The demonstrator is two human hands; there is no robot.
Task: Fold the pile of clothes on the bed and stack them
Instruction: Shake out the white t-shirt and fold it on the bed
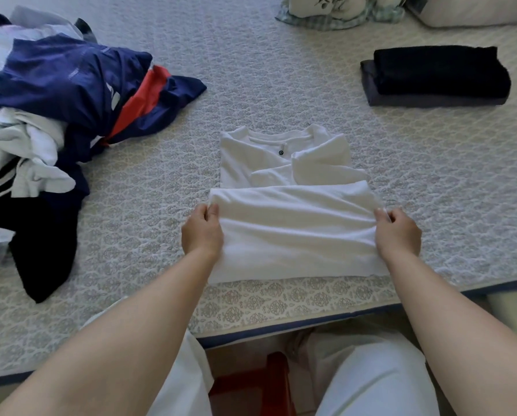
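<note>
Left hand (pixel 202 232) pinching white shirt (pixel 293 205) edge | right hand (pixel 396 232) pinching the other | pile (pixel 56 115) left | stack (pixel 437 76) far right

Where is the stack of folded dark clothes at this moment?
In the head view, the folded dark stack lies on the bed cover at the upper right, beyond the white shirt and in front of the pillows.
</note>
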